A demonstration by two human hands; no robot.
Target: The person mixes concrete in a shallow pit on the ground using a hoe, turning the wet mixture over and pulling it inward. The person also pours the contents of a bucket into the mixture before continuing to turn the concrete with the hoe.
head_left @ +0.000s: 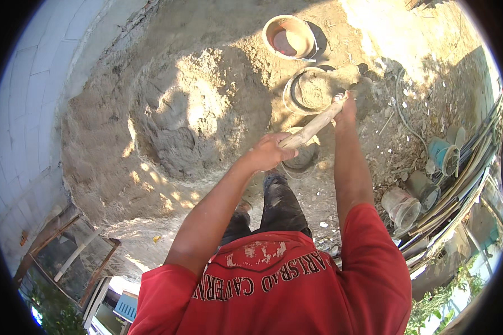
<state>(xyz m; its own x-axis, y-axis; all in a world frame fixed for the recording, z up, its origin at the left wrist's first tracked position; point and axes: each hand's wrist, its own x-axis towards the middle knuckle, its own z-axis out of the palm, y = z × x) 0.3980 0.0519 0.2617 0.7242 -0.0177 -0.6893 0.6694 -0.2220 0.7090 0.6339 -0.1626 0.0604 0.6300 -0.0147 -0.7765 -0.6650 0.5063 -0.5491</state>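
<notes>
Both my hands grip a thick, pale wooden handle (314, 126) that slants up to the right in front of my legs. My left hand (269, 152) is wrapped round its lower left end. Farther up, my right hand (345, 107) closes on the other end. Whatever tool the handle belongs to, I cannot make out its head. Just beyond the handle stands a bucket (288, 100) filled with grey mortar. Another bucket of grey mortar (303, 159) sits under the handle, partly hidden by it. To the left spreads a large heap of wet grey mortar (179, 131).
A tan bucket (274, 28) with a wire handle stands at the far side. On the right lie a blue bucket (445, 157), cloudy plastic buckets (399, 205), a thin hose (401, 111) and stacked poles (475, 173). A white block wall (25, 111) bounds the left; a wooden frame (58, 223) lies lower left.
</notes>
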